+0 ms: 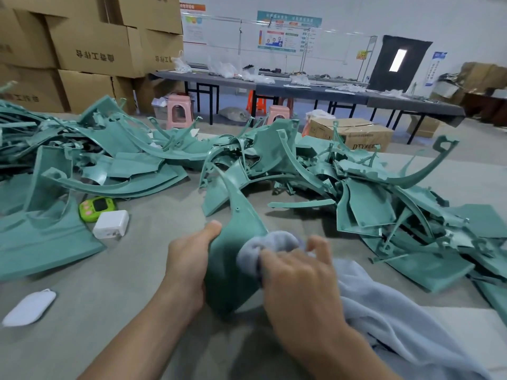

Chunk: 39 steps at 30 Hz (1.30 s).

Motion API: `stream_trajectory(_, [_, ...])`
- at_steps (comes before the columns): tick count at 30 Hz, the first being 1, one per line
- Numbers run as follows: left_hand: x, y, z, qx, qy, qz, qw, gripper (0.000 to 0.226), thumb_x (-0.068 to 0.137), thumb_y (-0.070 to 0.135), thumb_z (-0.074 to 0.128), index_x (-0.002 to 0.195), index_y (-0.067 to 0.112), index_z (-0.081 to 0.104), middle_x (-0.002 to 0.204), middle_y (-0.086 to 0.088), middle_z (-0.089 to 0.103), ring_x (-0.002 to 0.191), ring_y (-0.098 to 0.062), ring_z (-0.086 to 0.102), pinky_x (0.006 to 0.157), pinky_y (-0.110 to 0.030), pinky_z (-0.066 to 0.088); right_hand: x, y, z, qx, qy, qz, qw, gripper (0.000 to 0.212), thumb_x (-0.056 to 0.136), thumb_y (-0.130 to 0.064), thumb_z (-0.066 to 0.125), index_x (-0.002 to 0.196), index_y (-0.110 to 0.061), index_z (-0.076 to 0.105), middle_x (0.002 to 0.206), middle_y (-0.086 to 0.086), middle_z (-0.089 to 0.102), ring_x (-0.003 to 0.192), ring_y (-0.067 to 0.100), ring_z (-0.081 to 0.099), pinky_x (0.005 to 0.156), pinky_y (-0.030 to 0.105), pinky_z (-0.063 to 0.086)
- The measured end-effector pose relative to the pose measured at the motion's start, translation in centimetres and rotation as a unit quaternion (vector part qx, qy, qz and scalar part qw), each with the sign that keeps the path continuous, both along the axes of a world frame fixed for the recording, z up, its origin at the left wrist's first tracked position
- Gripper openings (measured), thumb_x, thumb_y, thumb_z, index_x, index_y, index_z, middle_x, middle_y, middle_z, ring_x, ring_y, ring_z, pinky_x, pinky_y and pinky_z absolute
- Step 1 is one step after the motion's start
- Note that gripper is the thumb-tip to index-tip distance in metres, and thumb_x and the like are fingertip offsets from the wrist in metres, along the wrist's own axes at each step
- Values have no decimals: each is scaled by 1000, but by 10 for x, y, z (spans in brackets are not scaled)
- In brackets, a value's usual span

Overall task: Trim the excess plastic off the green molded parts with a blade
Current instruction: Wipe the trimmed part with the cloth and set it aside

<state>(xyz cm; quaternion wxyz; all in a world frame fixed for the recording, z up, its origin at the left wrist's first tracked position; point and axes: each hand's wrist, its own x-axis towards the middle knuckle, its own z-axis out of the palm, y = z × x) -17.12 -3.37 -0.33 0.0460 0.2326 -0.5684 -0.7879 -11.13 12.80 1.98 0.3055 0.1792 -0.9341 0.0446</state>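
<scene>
Grey tabletop (pixel 153 264) fills the lower frame, and a workshop opens behind it. Stacked cartons (pixel 90 45) stand at upper left. Long dark benches (pixel 301 87) cross the upper middle, with pink stools (pixel 179 111) below them. Posters (pixel 288 31) hang on the white wall, and a taped box (pixel 354 133) sits on the floor right of centre.

Green moulded pieces lie in two tangles on the table: a left heap (pixel 82 165) at middle left and a right heap (pixel 370 187) that spreads from centre to the right edge.

At lower centre one part (pixel 233 270) is held between both hands. Its broad end is low and near the camera, and its narrow end rises toward the right heap. The left hand (pixel 189 259) grips its left edge, with the thumb hooked over the rim and the fingers hidden behind the panel. The right hand (pixel 296 272) curls its fingers round a bunched wad of blue-grey cloth (pixel 384 311) and presses the wad against the part's face. The rest of the cloth trails toward lower right.

A lime timer (pixel 97 208) lies just beside a white charger (pixel 111 224), below the left heap. A white oval pad (pixel 28 308) rests at the lower left edge, well apart from them.
</scene>
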Motion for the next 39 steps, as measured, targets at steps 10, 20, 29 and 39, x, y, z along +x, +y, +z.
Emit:
stream_trajectory(10, [18,-2,5,-413,124,18,902,62,59,74,72,112,41,73,86,29,63,86,11,59,74,-11,43,-40,-7,24,-256,-141,8,956,59,98,-38,51,154,-34,36,119,-11,55,107,9,47,99,30,38])
stream_trajectory(20, [20,-2,9,-438,220,27,871,26,62,56,83,84,47,72,92,48,59,85,22,57,70,3,38,-85,-21,23,-576,-237,-13,783,23,84,-32,62,102,-21,71,89,-1,74,90,26,71,85,50,59])
stream_trajectory(29, [27,4,8,-458,229,-29,858,35,60,57,85,89,39,78,81,37,65,88,19,58,75,4,39,-145,3,59,-591,-297,-136,737,21,95,-17,61,81,-2,59,73,11,55,75,26,56,69,35,48])
stream_trajectory(39, [27,3,4,-414,242,8,877,22,68,49,84,83,35,77,81,39,66,83,16,61,67,1,40,-116,-13,52,-600,-228,-99,761,32,92,-21,63,61,-13,58,58,4,56,56,21,52,55,31,42])
